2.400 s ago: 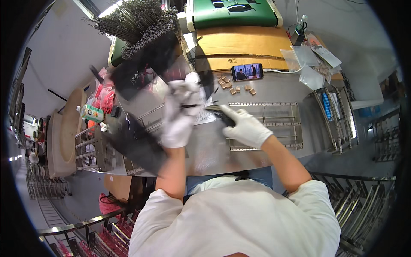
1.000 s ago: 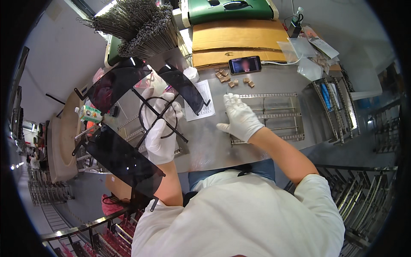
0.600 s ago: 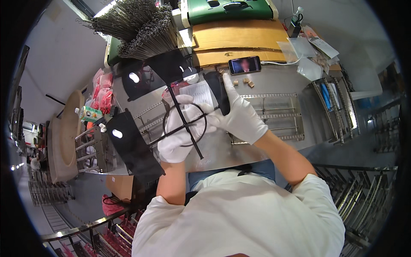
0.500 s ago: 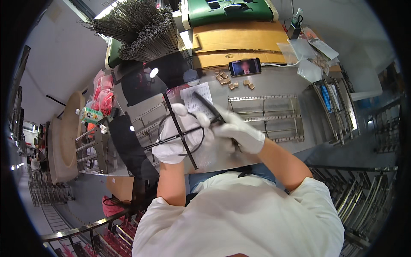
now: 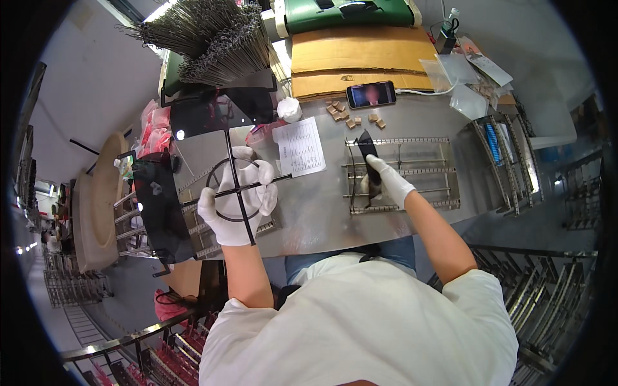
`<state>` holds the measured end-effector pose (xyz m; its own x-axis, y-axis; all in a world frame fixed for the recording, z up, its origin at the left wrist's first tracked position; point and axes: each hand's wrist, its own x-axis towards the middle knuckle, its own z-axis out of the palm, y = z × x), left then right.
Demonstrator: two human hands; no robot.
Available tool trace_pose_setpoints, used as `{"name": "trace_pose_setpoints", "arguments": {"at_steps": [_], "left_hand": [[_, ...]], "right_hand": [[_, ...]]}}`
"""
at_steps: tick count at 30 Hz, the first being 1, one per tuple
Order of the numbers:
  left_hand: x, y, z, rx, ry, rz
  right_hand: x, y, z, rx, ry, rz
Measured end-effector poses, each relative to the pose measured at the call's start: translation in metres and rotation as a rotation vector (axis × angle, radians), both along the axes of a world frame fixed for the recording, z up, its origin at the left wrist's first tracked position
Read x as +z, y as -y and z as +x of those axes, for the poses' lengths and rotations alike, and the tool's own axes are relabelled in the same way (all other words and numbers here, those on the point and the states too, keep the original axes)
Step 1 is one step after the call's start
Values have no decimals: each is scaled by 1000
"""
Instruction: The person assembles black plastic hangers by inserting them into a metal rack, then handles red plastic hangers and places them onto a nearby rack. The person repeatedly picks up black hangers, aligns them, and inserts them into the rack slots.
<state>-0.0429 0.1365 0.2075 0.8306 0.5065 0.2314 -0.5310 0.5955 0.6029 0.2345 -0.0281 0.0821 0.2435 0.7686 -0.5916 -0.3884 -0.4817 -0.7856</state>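
Left of centre, the left hand has its fingers curled around a black ring-and-cross frame; right of centre, the right hand pinches a dark panel between thumb and fingers above a slotted metal rack, contact impossible to tell. Beneath it all, a shiny grey bench! Top centre: tan blocks, a lit phone, cardboard, a green belt; upper left, bristling wire hooks; grey floor lower left.
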Motion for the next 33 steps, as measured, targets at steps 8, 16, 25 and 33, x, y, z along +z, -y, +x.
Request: {"name": "trace_pose_setpoints", "arguments": {"at_steps": [8, 16, 25, 33], "left_hand": [[-3, 0, -2, 30, 8, 38], [-6, -1, -2, -30, -171, 80], [-31, 14, -2, -556, -211, 235], [-12, -11, -32, -370, -160, -13]], "right_hand": [[14, -9, -11, 254, 511, -123], [82, -21, -24, 494, 1160, -392], [128, -2, -73, 368, 513, 578], [44, 26, 2, -101, 173, 310]]}}
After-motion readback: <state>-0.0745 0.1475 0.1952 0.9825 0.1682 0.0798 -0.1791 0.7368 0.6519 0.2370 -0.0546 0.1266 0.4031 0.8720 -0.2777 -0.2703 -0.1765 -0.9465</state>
